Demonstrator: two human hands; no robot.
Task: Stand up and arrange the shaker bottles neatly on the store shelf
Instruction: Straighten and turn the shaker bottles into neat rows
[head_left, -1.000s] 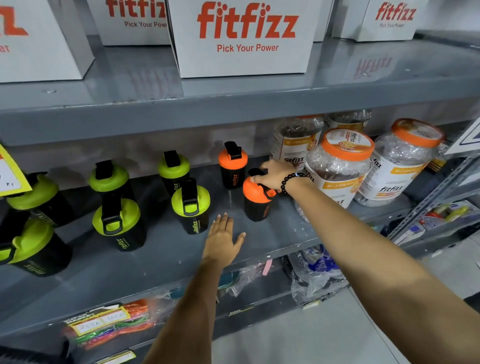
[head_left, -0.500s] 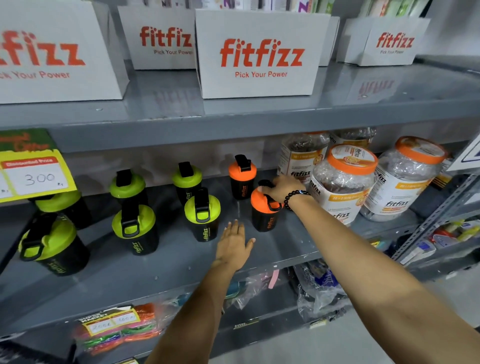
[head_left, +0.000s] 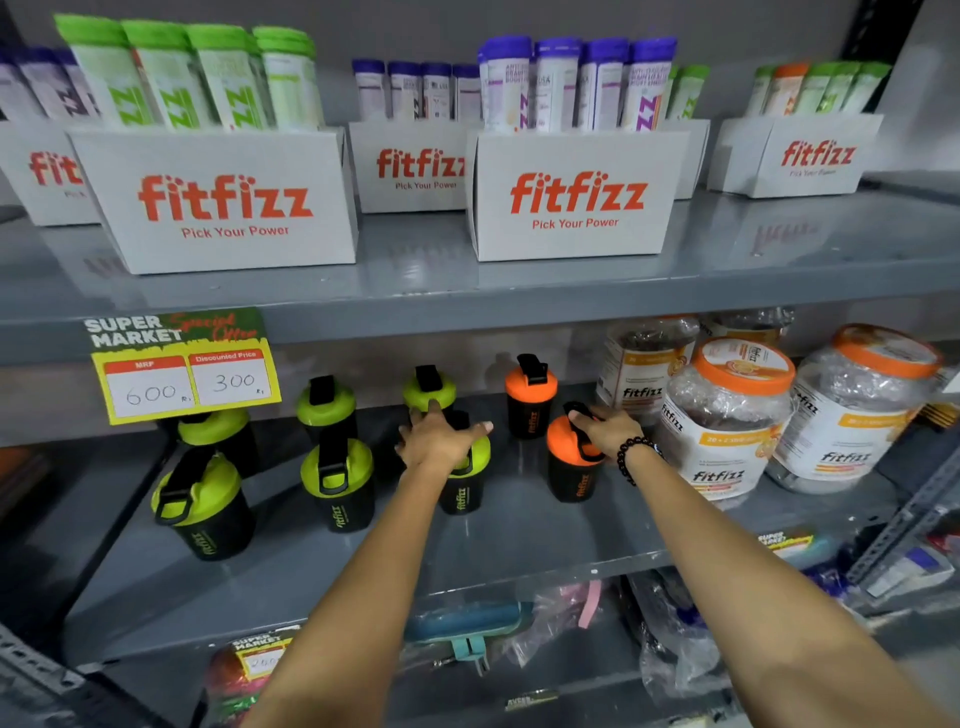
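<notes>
Both hands are on shaker bottles in the middle shelf (head_left: 519, 551), at the centre of the frame. The left hand (head_left: 436, 441) lies over the lid of a green-lidded shaker (head_left: 465, 483), the fingers spread across the top and partly curled down. I cannot tell if this grip is really closed on the lid or only resting on it. The right hand (head_left: 605, 428), with a bead bracelet (head_left: 636, 457) at the wrist, is closed around the black carry loop and the upper lid of an orange-lidded shaker (head_left: 574, 462).

The orange-lidded shaker leans a little toward the left of the frame, so in my judgement the step in hand is to set it straight and bring it in line. To do this well, the right hand should press the base flat on the shelf before it lets go, then turn the bottle so the printed name faces forward like on the neighbours. It stands near the big jars (head_left: 727, 415) at the right, so a sideways push could knock them; small moves are better.

The green-lidded shaker is directly under the left palm, its body showing below the wrist. The orange-lidded shaker sits below and left of the right palm. A second orange shaker (head_left: 531, 397) stands upright behind, between the two hands. Other green shakers (head_left: 337, 483) stand in two loose rows further left, under a yellow price tag (head_left: 187, 379).
</notes>
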